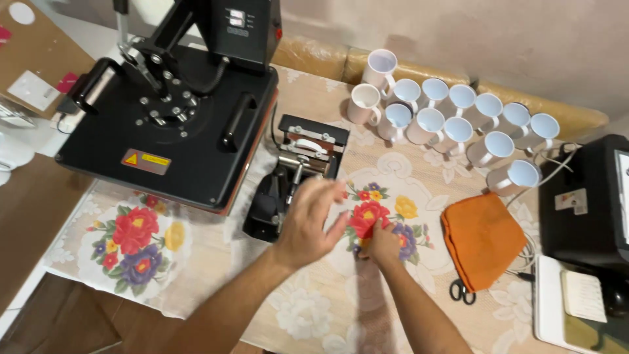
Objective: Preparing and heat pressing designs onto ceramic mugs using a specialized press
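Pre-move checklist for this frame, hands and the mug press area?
1. Left hand free of the mug press: ok, open, just right of it.
2. Right hand grip contents: cannot tell, fist closed and blurred on the floral tablecloth.
3. Mug press holds no mug: cannot tell.
4. White mugs upright and away from the hands: ok.
5. Scissors away from the hands: ok, beside the orange cloth.
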